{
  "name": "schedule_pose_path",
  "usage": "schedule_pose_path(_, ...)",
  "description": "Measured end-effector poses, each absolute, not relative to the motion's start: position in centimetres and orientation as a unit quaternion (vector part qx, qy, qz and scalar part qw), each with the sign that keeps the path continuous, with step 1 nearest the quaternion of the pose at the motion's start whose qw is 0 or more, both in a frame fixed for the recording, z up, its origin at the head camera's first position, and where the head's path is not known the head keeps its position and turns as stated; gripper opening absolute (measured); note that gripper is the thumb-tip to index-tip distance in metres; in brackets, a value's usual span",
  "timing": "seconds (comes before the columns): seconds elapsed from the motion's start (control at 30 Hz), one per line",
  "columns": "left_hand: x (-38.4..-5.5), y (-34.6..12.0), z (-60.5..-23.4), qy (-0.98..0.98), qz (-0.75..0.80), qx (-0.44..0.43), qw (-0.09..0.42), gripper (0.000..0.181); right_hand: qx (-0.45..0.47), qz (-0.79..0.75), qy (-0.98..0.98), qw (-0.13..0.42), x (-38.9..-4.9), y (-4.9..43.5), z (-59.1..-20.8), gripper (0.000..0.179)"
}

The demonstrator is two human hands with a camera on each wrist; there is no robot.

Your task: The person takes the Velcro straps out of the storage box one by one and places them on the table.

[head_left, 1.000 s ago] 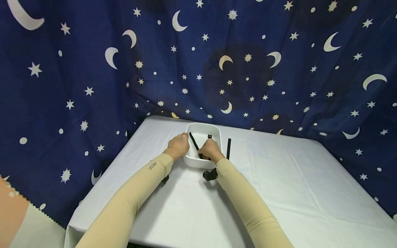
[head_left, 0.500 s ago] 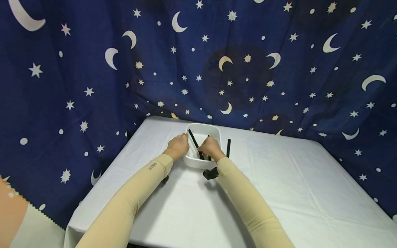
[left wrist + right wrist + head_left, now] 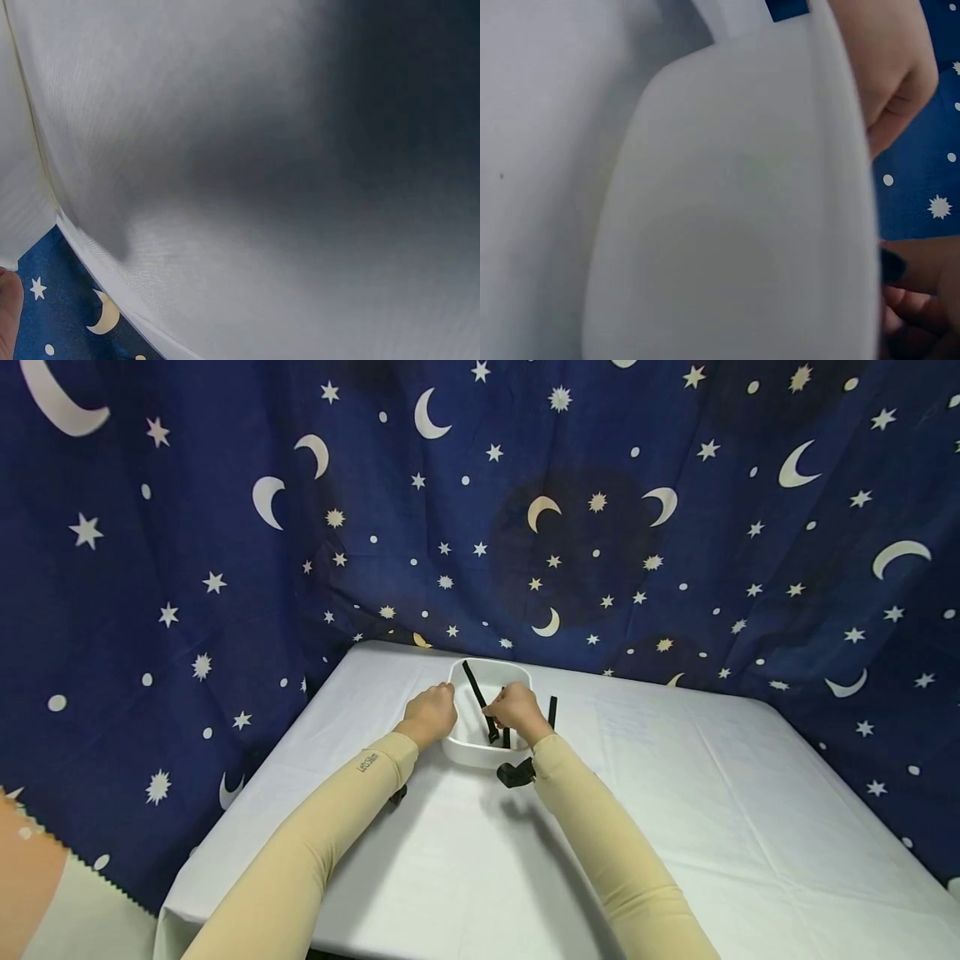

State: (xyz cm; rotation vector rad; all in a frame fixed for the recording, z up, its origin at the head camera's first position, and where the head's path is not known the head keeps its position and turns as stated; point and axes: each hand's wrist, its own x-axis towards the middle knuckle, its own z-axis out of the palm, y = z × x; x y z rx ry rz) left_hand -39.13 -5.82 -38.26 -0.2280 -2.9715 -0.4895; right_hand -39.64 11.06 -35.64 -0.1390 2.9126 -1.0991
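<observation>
My left hand [image 3: 431, 714] grips the left rim of a white plastic tub [image 3: 480, 756]; part of this hand [image 3: 889, 67] also appears in the right wrist view. Over the tub's inside, my right hand [image 3: 517, 710] pinches a slim black strap [image 3: 478, 693], which leans up and to the left. In the right wrist view the fingers [image 3: 922, 307] hold a dark bit of it behind the tub wall. A second black strap [image 3: 506, 738] is inside the tub, partly hidden by my right hand. The left wrist view shows mostly blurred white cloth.
Another black strap [image 3: 552, 712] lies right of the tub, partly covered by my right wrist. A white cloth [image 3: 712, 793] covers the table. Behind it hangs a blue curtain [image 3: 465, 510] with moons and stars. Black wrist gear [image 3: 516, 774] sits under my right wrist.
My right hand has risen slightly and shifted right, lifting the pinched strap, whose upper end now reaches the tub's far rim. My left hand stays on the rim.
</observation>
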Motion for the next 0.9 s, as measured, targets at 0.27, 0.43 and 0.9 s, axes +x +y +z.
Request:
schedule_pose_path(0.27, -39.0, -5.7, -38.2, -0.982, -0.165, -0.069, 0.056, 0.042, -0.040, -0.366, 0.930, 0.011, -39.7, 11.4, -34.6, 0.027)
schedule_pose_path(0.43, -39.1, -5.7, -38.3, -0.983, -0.160, -0.069, 0.062, 0.039, -0.035, -0.367, 0.930, 0.014, -39.6, 11.7, -34.2, 0.031)
schedule_pose_path(0.9, -39.2, -5.7, -38.4, -0.983, -0.162, -0.070, 0.057, 0.041, -0.034, -0.405, 0.914, 0.003, -39.1, 12.7, -32.9, 0.022)
